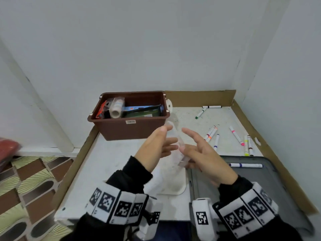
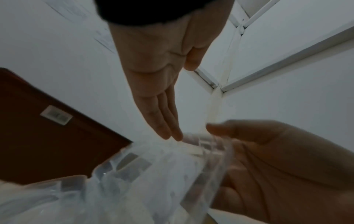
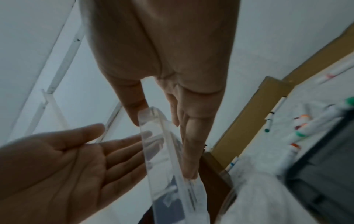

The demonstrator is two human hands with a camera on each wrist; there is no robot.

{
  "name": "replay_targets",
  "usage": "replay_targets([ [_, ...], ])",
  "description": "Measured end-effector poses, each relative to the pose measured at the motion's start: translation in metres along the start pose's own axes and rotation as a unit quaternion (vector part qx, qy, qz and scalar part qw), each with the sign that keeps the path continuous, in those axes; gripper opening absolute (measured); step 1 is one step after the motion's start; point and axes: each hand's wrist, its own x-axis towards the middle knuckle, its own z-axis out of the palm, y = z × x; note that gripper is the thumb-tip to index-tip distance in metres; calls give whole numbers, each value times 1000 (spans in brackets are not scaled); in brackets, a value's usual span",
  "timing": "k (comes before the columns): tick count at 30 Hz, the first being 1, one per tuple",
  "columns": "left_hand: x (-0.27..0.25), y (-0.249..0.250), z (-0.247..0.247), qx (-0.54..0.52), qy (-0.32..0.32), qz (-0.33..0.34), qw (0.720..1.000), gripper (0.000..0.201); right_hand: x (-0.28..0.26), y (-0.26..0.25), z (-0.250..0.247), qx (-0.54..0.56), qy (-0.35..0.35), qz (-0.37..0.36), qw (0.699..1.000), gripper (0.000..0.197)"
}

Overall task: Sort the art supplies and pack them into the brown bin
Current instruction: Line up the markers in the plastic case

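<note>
Brown bin (image 1: pixel 128 119) stands at the far left of the table (image 1: pixel 111 157), against the white wall, and already holds a white roll (image 1: pixel 116 108), an orange-and-black pack (image 1: pixel 102 109) and a flat blue-and-green case (image 1: pixel 144 111). Just in front of the bin's right corner, both hands meet around a clear plastic case (image 1: pixel 175 141) held above the table. The left hand (image 1: pixel 156 145) is flat and straight-fingered, its fingertips touching the case's left face. The right hand (image 1: pixel 203 153) has its fingers spread straight along the other face, with its thumb on the near edge; neither hand curls round it. Right of the bin, markers (image 1: pixel 211 134) lie scattered on the table, with two more (image 1: pixel 201 113) near the cardboard edge (image 1: pixel 199 97) behind them. Nearer than the bin, a grey tray (image 1: pixel 260 185) carries one blue-banded marker (image 1: pixel 245 165), and a white tray (image 1: pixel 173 185) lies under the hands. The clear case and the hands partly hide the bin's right corner.
</note>
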Motion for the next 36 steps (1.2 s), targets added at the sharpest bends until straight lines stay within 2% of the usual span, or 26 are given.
replay_targets([
  [4,-6,-24,2,13,41,0,999,28,-17,20,-13,41,63,20,997,41],
  [7,-14,-47,3,125,136,42,982,18,-28,33,-23,124,113,9,986,39],
  [9,-20,-64,4,199,193,33,960,20,-37,39,-33,188,130,-8,973,39],
  [11,-24,-78,8,204,203,6,958,28,-49,45,-44,251,136,-31,958,38],
  [14,-25,-88,23,160,183,2,970,37,-67,52,-62,294,155,-49,942,39],
  [17,-21,-90,41,180,173,35,968,40,-86,59,-80,287,191,-52,937,37],
  [19,-17,-91,51,164,151,32,974,41,-99,64,-93,279,221,-53,933,38],
  [23,-8,-94,72,94,55,-25,994,44,-122,75,-119,272,280,-47,920,39],
  [25,-5,-99,82,137,-18,-39,990,44,-128,81,-129,271,313,-36,910,38],
  [27,-3,-105,89,232,-68,-24,970,47,-132,87,-135,253,337,-24,906,34],
  [30,-2,-115,94,344,-99,19,934,55,-135,98,-142,174,375,2,911,34],
  [32,-4,-121,94,390,-127,20,912,62,-136,105,-145,70,401,13,913,36],
  [36,-10,-129,89,415,-139,-10,899,64,-139,113,-148,-158,399,25,903,41],
])
